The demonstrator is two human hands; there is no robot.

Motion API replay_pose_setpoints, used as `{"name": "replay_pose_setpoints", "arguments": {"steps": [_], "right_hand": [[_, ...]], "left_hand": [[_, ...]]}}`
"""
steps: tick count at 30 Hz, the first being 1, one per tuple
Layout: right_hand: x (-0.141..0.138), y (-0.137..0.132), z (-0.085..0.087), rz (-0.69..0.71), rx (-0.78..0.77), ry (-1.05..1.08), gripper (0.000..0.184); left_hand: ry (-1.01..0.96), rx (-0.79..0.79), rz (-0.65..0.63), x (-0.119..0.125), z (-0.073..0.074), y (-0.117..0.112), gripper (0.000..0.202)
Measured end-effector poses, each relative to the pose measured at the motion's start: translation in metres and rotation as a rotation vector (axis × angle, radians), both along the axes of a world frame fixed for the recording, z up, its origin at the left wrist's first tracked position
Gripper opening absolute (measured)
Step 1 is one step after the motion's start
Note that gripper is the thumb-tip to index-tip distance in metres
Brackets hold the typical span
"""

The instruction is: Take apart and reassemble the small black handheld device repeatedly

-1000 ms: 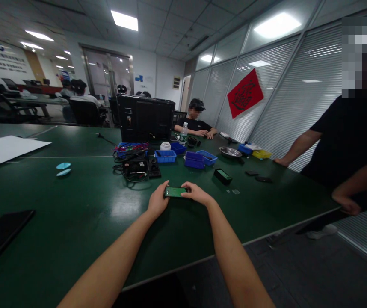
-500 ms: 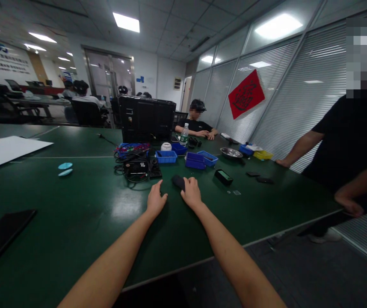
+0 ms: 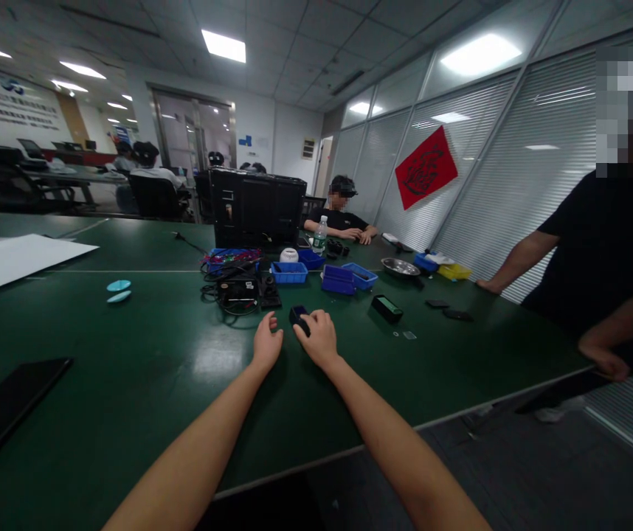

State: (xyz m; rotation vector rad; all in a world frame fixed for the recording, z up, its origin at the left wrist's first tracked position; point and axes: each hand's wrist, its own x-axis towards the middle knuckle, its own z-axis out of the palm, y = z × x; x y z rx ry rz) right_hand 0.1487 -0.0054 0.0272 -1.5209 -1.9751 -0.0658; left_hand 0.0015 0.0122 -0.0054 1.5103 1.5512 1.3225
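A small black device (image 3: 299,318) with a dark bluish face is in the grip of my right hand (image 3: 321,337), low over the green table. Its kind is hard to make out, and my fingers cover its right side. To the left of it, my left hand (image 3: 268,342) holds nothing, with thumb and fingers apart and slightly curled. Beyond the hands lie a heap of black cables (image 3: 233,291), a blue tray (image 3: 289,273) and an upturned dark blue tray (image 3: 338,279). Right of my right hand sits a black box with a greenish display (image 3: 387,308).
A large black panel (image 3: 258,208), a water bottle (image 3: 319,236) and a steel bowl (image 3: 400,267) stand farther back. A dark flat slab (image 3: 12,409) and turquoise pieces (image 3: 119,286) lie left. One person (image 3: 587,243) leans on the table at right; another (image 3: 343,217) sits behind.
My right hand has shifted slightly left and turned the black device, so its bluish face shows. My left hand's fingers have curled a little. The view has tilted slightly.
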Motion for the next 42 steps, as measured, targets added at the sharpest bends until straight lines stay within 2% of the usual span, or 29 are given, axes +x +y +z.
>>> {"name": "replay_pose_setpoints", "arguments": {"steps": [3, 6, 9, 14, 18, 20, 28, 33, 37, 42], "right_hand": [[0.017, 0.017, -0.009, -0.068, -0.06, 0.366, 0.042], [0.032, 0.034, -0.022, -0.1, -0.314, 0.714, 0.049], [0.035, 0.042, -0.03, -0.033, -0.373, 0.903, 0.051], [0.016, 0.033, -0.03, 0.239, -0.399, 0.829, 0.037], [0.003, 0.027, -0.03, 0.426, -0.532, 0.824, 0.033], [0.002, 0.027, -0.03, 0.472, -0.56, 0.846, 0.031], [0.007, 0.034, -0.029, 0.321, -0.466, 0.981, 0.022], [0.009, 0.035, -0.028, 0.321, -0.466, 0.964, 0.019], [0.009, 0.035, -0.029, 0.342, -0.482, 0.944, 0.019], [0.01, 0.037, -0.033, 0.338, -0.495, 0.904, 0.019]], "left_hand": [[-0.022, -0.016, 0.014, -0.001, 0.002, 0.0, 0.047], [0.002, -0.003, -0.001, 0.0, 0.001, 0.001, 0.044], [0.066, 0.037, -0.009, 0.002, -0.001, 0.001, 0.041], [0.167, 0.098, -0.03, 0.005, -0.001, -0.002, 0.051], [0.266, 0.105, 0.051, 0.004, 0.004, -0.005, 0.064], [0.286, 0.082, 0.076, 0.004, 0.006, -0.006, 0.069], [0.28, 0.025, 0.044, 0.002, 0.013, -0.013, 0.065], [0.269, -0.006, 0.017, -0.009, 0.02, -0.027, 0.063], [0.267, -0.11, 0.037, -0.031, 0.028, -0.039, 0.066], [0.359, -0.175, 0.104, -0.076, 0.035, -0.049, 0.066]]}}
